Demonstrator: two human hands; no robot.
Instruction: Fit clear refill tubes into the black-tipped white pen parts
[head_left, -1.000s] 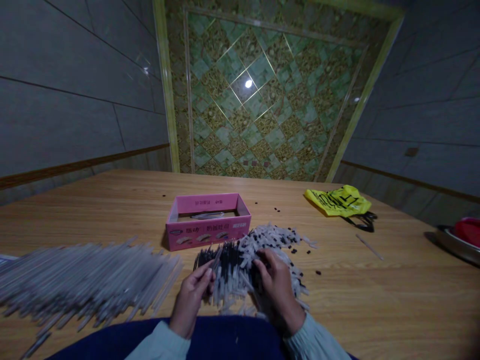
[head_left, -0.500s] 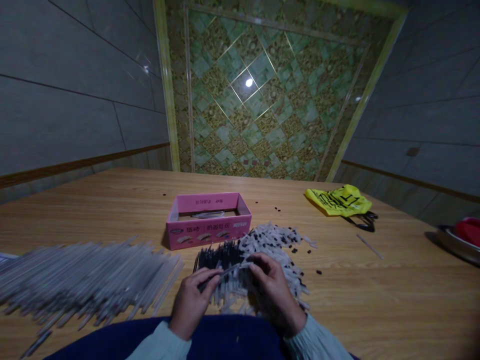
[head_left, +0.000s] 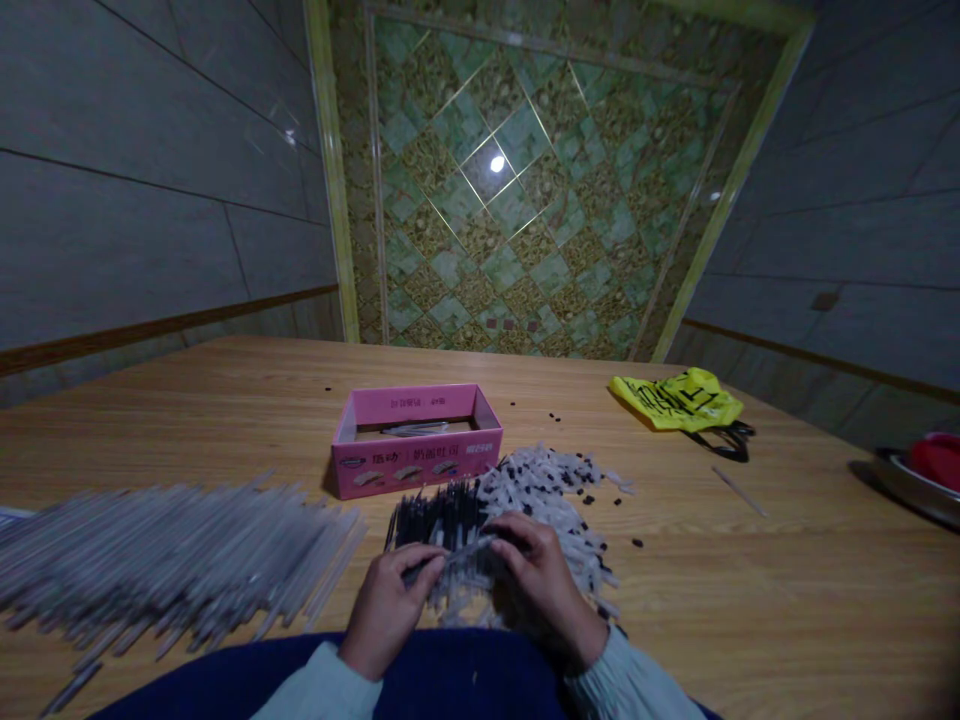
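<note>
Thin rod (head_left: pixel 469 549) between left hand (head_left: pixel 388 602) and right hand (head_left: pixel 549 580).
Fingers (head_left: pixel 429 554) of both pinched closed on it; pink box (head_left: pixel 418 466) at 11 o'clock.

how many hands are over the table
2: the left hand, right of the spread of long grey tubes, and the right hand, by the heap of small white pieces.

The left hand (head_left: pixel 391 605) is on the near side of the pink box (head_left: pixel 417 470), palm turned inward, thumb and forefinger pinched together. The right hand (head_left: pixel 546 585) is nearer than the box and to its right, fingers curled, thumb pointing toward the left hand. Both forearms, in pale sleeves (head_left: pixel 322 690), angle inward, well nearer than the box.
</note>
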